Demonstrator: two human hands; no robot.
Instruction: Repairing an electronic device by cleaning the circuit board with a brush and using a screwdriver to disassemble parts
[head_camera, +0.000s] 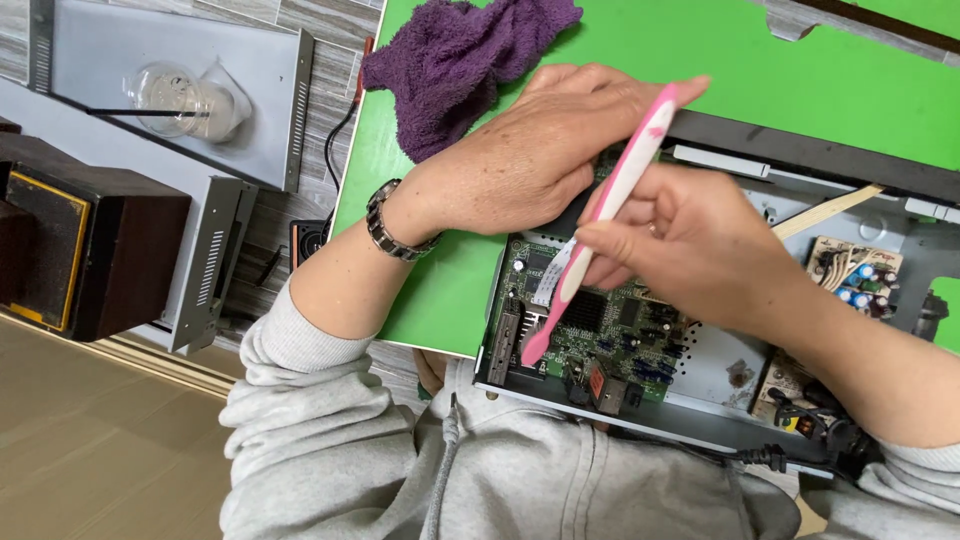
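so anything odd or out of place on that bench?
One oddity: the right hand holds a pink toothbrush, head down on the green circuit board of the opened device. The left hand steadies the chassis. No visible spills or damage.

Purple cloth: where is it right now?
In the head view the purple cloth lies bunched at the top centre, on the green table, just beyond the left hand and left of the opened device chassis.
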